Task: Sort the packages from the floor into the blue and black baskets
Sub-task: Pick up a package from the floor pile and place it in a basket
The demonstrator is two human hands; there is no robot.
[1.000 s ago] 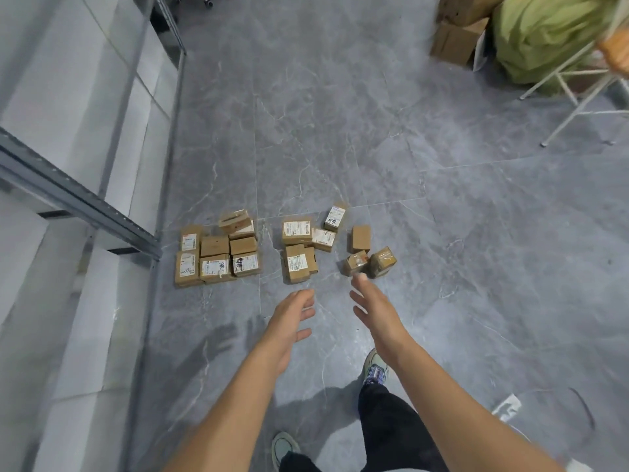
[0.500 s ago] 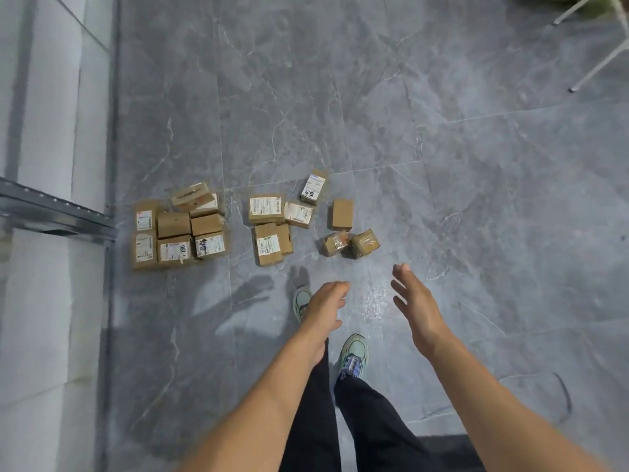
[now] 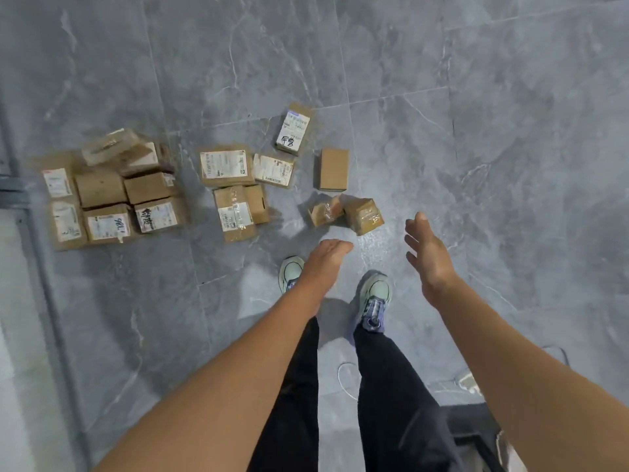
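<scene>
Several brown cardboard packages lie on the grey tiled floor. A tight cluster sits at the left, a looser group in the middle. Two small taped packages lie nearest my hands, beside a plain box and a labelled box. My left hand hangs just below the taped packages, fingers curled loosely, holding nothing. My right hand is spread open to their right, empty. No basket is clearly in view.
My two feet in pale green shoes stand just behind the packages. A wall base and metal rail run along the left. A dark object and a white cable lie at the lower right.
The view has tipped down and closed in on the packages. Both hands have stayed empty and now hover nearer the two small taped packages.
</scene>
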